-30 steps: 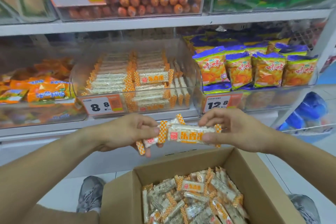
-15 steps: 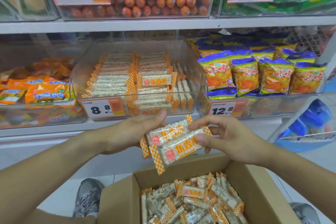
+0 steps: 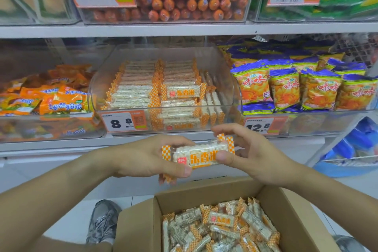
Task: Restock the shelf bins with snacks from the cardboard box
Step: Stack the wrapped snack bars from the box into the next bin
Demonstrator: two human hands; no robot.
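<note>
Grey shelf boards (image 3: 184, 30) above pale, perhaps tiled, floor (image 3: 67, 225).

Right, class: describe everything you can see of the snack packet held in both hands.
The snack packet is a long clear wrapper over a pale puffed-rice bar, with orange-and-white checked ends and an orange printed label. It lies roughly level, above the cardboard box and before the shelf bin. The left hand grips its left end, the right hand pinches its right end. More wrapper edges show behind and below it, so it tops a small stack.
</note>
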